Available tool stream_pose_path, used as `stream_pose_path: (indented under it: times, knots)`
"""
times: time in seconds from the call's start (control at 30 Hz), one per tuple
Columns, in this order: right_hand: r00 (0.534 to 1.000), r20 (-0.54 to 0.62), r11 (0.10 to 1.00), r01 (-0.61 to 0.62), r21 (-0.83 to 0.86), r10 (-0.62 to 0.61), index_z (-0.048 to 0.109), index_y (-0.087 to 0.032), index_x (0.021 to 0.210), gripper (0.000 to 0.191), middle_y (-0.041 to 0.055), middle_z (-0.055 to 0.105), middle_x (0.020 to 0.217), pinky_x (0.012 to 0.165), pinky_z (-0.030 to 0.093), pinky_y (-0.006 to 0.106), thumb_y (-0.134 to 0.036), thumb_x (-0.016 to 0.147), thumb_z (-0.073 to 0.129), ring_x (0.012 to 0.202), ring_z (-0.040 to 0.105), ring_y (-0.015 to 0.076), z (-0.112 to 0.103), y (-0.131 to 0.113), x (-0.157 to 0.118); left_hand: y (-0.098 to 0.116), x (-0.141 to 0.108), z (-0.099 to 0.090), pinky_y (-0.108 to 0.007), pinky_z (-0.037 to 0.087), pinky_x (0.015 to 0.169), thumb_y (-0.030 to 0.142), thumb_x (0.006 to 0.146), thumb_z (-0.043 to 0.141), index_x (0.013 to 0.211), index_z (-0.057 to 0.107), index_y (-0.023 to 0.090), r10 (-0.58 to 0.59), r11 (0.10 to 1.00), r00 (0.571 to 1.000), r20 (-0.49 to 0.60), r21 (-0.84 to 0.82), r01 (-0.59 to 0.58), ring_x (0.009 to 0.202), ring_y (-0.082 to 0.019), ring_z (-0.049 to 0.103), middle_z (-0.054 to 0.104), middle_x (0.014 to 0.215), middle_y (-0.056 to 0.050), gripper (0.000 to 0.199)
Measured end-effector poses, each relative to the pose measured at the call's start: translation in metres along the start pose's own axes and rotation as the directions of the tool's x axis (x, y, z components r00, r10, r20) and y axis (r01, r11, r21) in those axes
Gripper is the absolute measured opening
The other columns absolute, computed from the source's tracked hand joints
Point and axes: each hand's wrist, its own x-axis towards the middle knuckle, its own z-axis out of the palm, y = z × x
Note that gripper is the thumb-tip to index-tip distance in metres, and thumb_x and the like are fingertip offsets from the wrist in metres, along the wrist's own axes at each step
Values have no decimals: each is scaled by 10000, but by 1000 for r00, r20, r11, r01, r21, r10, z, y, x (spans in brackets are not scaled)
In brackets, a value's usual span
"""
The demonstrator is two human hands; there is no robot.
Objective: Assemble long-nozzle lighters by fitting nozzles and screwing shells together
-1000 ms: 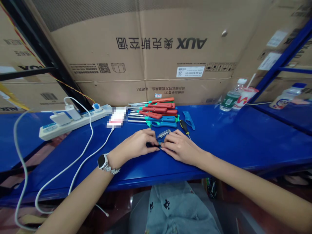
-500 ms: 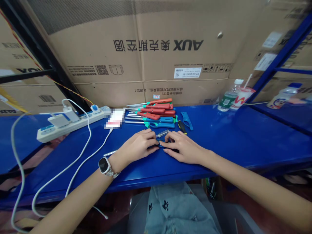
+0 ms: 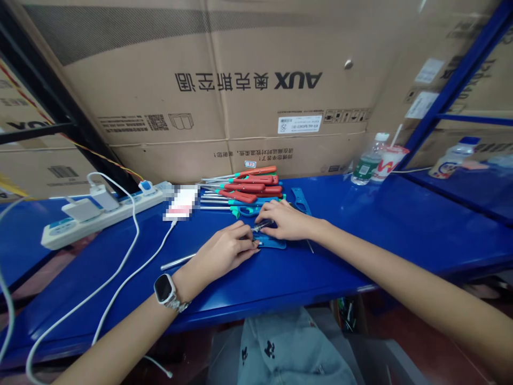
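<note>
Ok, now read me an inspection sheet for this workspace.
Surface: glossy blue tabletop.
Job's things: blue handle piece on the tabletop; small clear part; metal tube, partly hidden.
Left hand: fingers at the blue handle piece; grip partly hidden.
Right hand: fingers closed on the small clear part.
Clutter: pile of red and blue lighters; pixelated item.
Cables: white cord from the power strip over the near edge; second cord at the pixelated item.
Surroundings: cartons behind; bottles and a cup at right rear.
</note>
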Motion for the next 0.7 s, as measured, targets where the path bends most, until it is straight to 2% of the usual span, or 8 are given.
stream_pose_path:
  times: [0.07, 0.13, 0.3, 0.4, 0.5, 0.6, 0.7]
  knots:
    - [999, 45, 1000, 22, -9, -21, 708, -183, 970, 71, 88, 704, 1072, 939, 389, 461, -219, 908, 700, 1072, 618, 275, -3, 2, 9, 0, 0, 0, -318, 530, 715, 287, 1027, 552, 876, 758, 177, -6, 1000, 1000, -2, -10, 6, 850, -184, 592, 664, 925, -70, 278]
    - [999, 33, 1000, 20, 2, -20, 681, -179, 914, 51, 69, 721, 1014, 903, 387, 413, -222, 906, 708, 1005, 637, 246, -7, 1, 11, 1, 1, -1, -316, 530, 714, 288, 1023, 561, 883, 757, 175, -13, 1000, 1000, -2, -20, 13, 850, -184, 593, 662, 919, -69, 266]
    - [998, -65, 1000, -1, -9, 1, 631, -190, 893, 68, 25, 730, 902, 788, 373, 338, -191, 898, 699, 803, 629, 183, -14, -15, -11, 2, 1, -1, -317, 519, 707, 283, 1026, 555, 888, 756, 166, -12, 1000, 1000, -12, -1, 12, 846, -186, 586, 660, 914, -70, 269]
    - [987, -153, 990, 25, -137, -46, 623, -181, 889, 47, 44, 710, 925, 766, 345, 338, -170, 929, 646, 819, 611, 189, -7, -25, -30, 3, 1, 0, -321, 513, 712, 272, 1030, 546, 892, 758, 165, -1, 1000, 1000, -23, 24, 2, 832, -183, 577, 655, 909, -67, 274]
    - [960, -260, 971, 39, -237, -103, 657, -167, 900, 123, 69, 701, 948, 765, 345, 346, -163, 987, 570, 855, 607, 199, 7, -32, -43, 2, 1, 1, -331, 507, 732, 257, 1023, 558, 894, 759, 170, 9, 999, 1000, -20, 51, -8, 825, -183, 567, 649, 894, -57, 254]
    - [946, -288, 971, 84, -222, -147, 708, -159, 978, 177, 87, 720, 1042, 796, 380, 353, -122, 1000, 537, 913, 625, 206, 18, -34, -52, 1, 1, 1, -346, 495, 748, 245, 1020, 562, 897, 755, 171, 21, 997, 1000, -16, 79, -20, 820, -187, 563, 646, 883, -51, 240]
    - [953, -254, 981, 129, -147, -163, 727, -171, 1125, 228, 96, 725, 1121, 856, 426, 368, -113, 995, 549, 1020, 637, 221, 21, -31, -58, 0, 1, 2, -355, 480, 750, 253, 1023, 558, 906, 752, 173, 30, 994, 1000, -7, 102, -29, 819, -188, 568, 650, 891, -52, 240]
